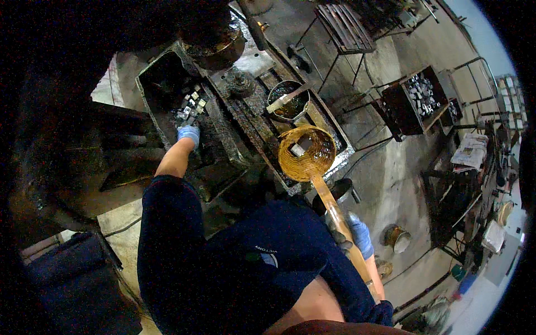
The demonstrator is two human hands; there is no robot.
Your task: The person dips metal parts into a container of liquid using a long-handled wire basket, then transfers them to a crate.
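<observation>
My right hand point(362, 235), in a blue and grey glove, is closed round the long flat wooden handle point(334, 215) of a round wicker basket point(290, 167). Inside the basket lie a pale block and a darker one. My left hand point(188, 134), in a blue glove, reaches down into a dark metal trough point(146, 84). It touches the near edge of a pile of small grey and silvery blocks point(192, 106). Its fingertips are hidden among the blocks, so their grip does not show.
Beyond the basket, a round pan point(286, 114) with a brush point(287, 99) across it stands on the grimy bench. To the right are a box of similar blocks point(422, 96) on a stand, a slatted stool point(344, 28) and a can point(398, 240) on the floor.
</observation>
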